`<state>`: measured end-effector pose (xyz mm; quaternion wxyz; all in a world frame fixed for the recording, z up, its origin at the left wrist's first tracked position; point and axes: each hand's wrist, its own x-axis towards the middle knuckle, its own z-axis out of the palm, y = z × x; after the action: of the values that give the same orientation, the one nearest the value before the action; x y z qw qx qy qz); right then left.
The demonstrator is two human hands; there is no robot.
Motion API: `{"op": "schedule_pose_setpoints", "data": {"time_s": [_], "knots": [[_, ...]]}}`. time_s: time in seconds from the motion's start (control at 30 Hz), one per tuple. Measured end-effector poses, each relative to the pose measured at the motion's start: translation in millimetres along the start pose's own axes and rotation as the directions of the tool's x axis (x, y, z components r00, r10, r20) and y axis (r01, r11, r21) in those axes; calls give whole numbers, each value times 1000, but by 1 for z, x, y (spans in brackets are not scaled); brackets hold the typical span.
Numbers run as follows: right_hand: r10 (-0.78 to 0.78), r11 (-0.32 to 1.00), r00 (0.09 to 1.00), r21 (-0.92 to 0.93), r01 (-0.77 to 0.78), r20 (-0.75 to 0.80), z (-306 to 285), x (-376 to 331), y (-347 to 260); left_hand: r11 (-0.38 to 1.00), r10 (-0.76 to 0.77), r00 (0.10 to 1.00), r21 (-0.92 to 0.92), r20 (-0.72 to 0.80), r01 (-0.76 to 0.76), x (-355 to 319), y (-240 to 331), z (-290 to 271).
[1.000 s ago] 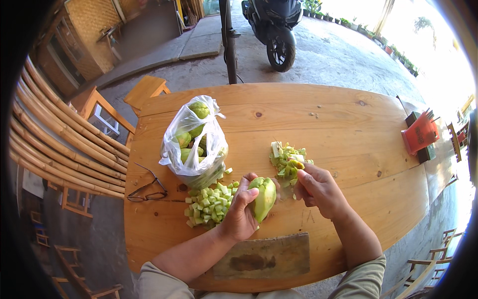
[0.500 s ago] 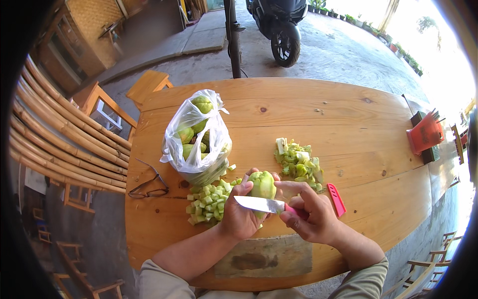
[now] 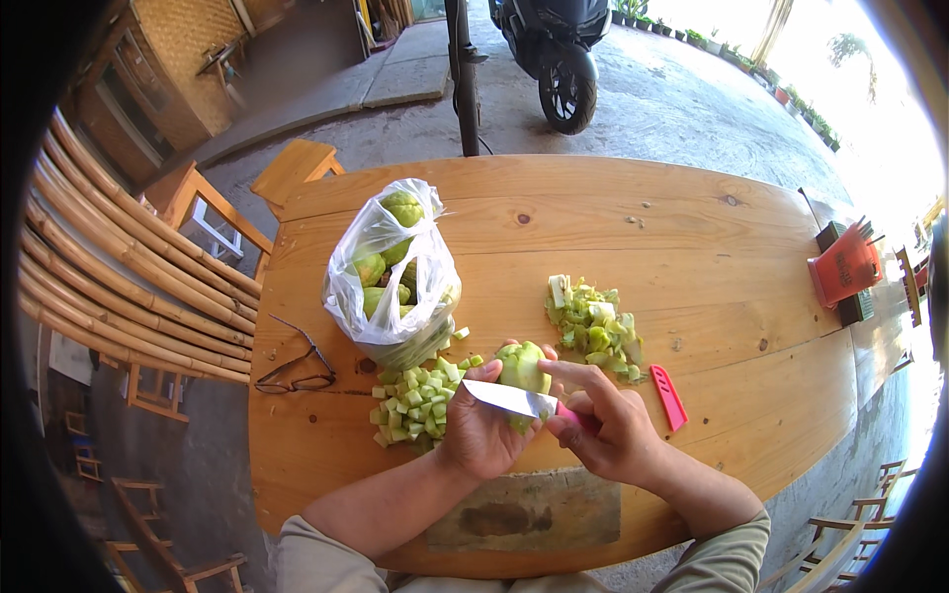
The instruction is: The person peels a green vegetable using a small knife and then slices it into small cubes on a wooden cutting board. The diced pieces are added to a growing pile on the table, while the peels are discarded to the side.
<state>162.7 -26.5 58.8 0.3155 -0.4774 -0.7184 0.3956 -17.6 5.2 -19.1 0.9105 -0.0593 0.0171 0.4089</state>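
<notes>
guava [image 3: 524, 368] in left grip [image 3: 484, 435], knife [image 3: 509, 398] across it.

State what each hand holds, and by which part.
The left hand cups a green fruit from below, fingers round its lower half. The right hand grips a knife by its pink handle, blade across the fruit.

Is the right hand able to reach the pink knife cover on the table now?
Probably yes, but not freely. The pink knife cover lies bare on the table, just beside the right hand; nothing stands between. The hand is occupied, gripping the knife.
</notes>
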Motion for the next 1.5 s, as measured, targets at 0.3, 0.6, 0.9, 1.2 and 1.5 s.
{"op": "schedule_pose_setpoints", "data": {"time_s": [0.3, 0.6, 0.9, 1.2, 1.5], "knots": [[20, 1000, 1000, 19, -21, 13, 0, -1, 0, 1000, 20, 1000, 22, -19, -19, -1, -1, 0], [-20, 999, 999, 34, 21, -37, 7, -3, 8, 999, -43, 999, -14, 14, 44, 0, -4, 6], [-5, 991, 994, 135, 20, -112, 8, -3, 18, 986, 25, 997, 167, -68, -13, -9, -12, 5], [-5, 1000, 1000, -2, 5, -27, 3, -5, -5, 987, -25, 999, 161, -23, 28, -5, -9, -3], [12, 1000, 1000, 3, -12, 28, 1, -6, -6, 979, 69, 986, 201, -151, -38, -4, -12, 12]]}}
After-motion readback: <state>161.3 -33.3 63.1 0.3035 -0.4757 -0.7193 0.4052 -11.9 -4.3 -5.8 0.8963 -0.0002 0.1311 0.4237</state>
